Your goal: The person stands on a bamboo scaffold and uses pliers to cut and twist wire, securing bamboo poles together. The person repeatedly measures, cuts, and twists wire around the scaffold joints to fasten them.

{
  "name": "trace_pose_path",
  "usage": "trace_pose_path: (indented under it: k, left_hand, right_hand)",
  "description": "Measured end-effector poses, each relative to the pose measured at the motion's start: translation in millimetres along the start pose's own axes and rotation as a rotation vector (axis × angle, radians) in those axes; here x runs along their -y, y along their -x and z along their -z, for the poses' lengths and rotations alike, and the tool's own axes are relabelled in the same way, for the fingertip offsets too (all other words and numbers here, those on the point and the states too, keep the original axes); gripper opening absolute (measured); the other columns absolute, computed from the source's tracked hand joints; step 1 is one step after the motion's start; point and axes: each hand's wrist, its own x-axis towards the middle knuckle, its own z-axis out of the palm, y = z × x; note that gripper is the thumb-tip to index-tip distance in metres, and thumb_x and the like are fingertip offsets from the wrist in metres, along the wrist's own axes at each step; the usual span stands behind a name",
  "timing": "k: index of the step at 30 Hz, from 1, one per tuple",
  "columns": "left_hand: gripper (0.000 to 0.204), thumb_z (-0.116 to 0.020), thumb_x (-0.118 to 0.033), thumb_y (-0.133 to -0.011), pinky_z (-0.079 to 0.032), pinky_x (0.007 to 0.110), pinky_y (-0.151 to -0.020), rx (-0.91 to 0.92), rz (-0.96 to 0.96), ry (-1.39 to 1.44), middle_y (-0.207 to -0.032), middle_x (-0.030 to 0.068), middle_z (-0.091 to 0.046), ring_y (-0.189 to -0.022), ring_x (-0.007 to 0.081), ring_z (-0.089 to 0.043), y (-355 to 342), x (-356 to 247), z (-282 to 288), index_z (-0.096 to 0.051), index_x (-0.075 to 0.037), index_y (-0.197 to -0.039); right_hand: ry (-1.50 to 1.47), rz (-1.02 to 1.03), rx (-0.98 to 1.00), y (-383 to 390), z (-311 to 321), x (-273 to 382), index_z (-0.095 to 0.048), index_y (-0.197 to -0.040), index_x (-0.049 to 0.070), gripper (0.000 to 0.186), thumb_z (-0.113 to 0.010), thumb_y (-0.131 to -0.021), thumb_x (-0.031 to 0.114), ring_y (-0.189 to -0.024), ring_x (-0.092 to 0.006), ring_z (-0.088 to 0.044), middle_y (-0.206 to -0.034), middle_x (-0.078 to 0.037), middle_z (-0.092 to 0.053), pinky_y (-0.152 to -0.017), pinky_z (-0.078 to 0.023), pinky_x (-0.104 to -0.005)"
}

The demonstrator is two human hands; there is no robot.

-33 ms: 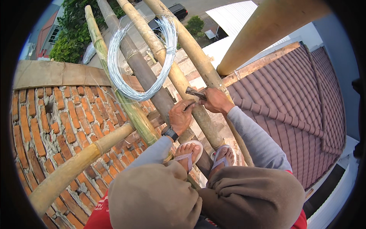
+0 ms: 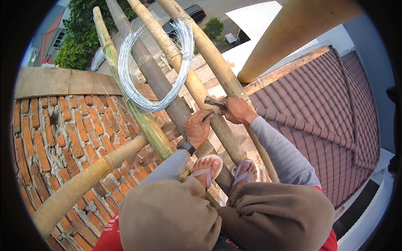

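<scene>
My right hand [image 2: 238, 110] is closed round a dark metal hand tool [image 2: 214, 101], whose head points left; its exact kind is hard to tell. Beside it my left hand [image 2: 197, 126] is closed, thumb and forefinger pinched together close to the tool, over a bamboo pole [image 2: 224, 134]. Whatever lies in that pinch is too small to make out. A coil of silvery wire [image 2: 129, 89] rests across several poles beyond my hands, with loose strands at its far end. My sandalled feet [image 2: 207, 168] stand on the poles just below my hands.
At left lies a rough brick wall [image 2: 75, 144] topped by a concrete ledge [image 2: 67, 82], with a bamboo pole [image 2: 98, 169] crossing it. A thick pole [image 2: 289, 37] rises at right, near a brown tiled roof [image 2: 318, 104]. Far below are parked vehicles and trees.
</scene>
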Motion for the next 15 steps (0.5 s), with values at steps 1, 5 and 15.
trace_pose_path:
  k: [1, 5, 15]
  left_hand:
    - [0.014, -0.074, -0.013, -0.089, -0.055, 0.037, -0.081, 0.033, 0.019, -0.013, -0.097, 0.0122, -0.076, -0.090, 0.0271, -0.072, -2, 2, 1, -0.078, -0.007, -0.101]
    - [0.012, -0.075, -0.012, -0.086, -0.053, 0.040, -0.086, 0.129, -0.040, -0.090, -0.106, 0.0091, -0.074, -0.097, 0.0324, -0.068, -24, 12, 11, -0.079, -0.008, -0.097]
    - [0.039, -0.083, -0.009, -0.062, -0.043, 0.038, -0.094, 0.912, -0.816, -0.475, -0.106, -0.0086, -0.066, -0.106, 0.0212, -0.053, -141, 1, 29, -0.082, -0.026, -0.097]
  right_hand:
    - [-0.001, 0.017, 0.001, 0, 1, -1, -0.074, -0.090, 0.000, 0.029, -0.076, -0.087, 0.029, -0.088, -0.0431, -0.069, -0.086, -0.024, -0.070, -0.080, -0.054, -0.0508]
    - [0.007, 0.029, -0.044, 10, -3, 1, -0.072, -0.086, 0.001, 0.026, -0.074, -0.087, 0.027, -0.081, -0.0448, -0.068, -0.081, -0.025, -0.069, -0.074, -0.054, -0.0523]
    - [-0.175, -0.128, -0.235, 33, -38, 29, -0.065, -0.069, -0.008, 0.030, -0.071, -0.082, 0.019, -0.066, -0.0488, -0.065, -0.066, -0.033, -0.061, -0.065, -0.053, -0.0518]
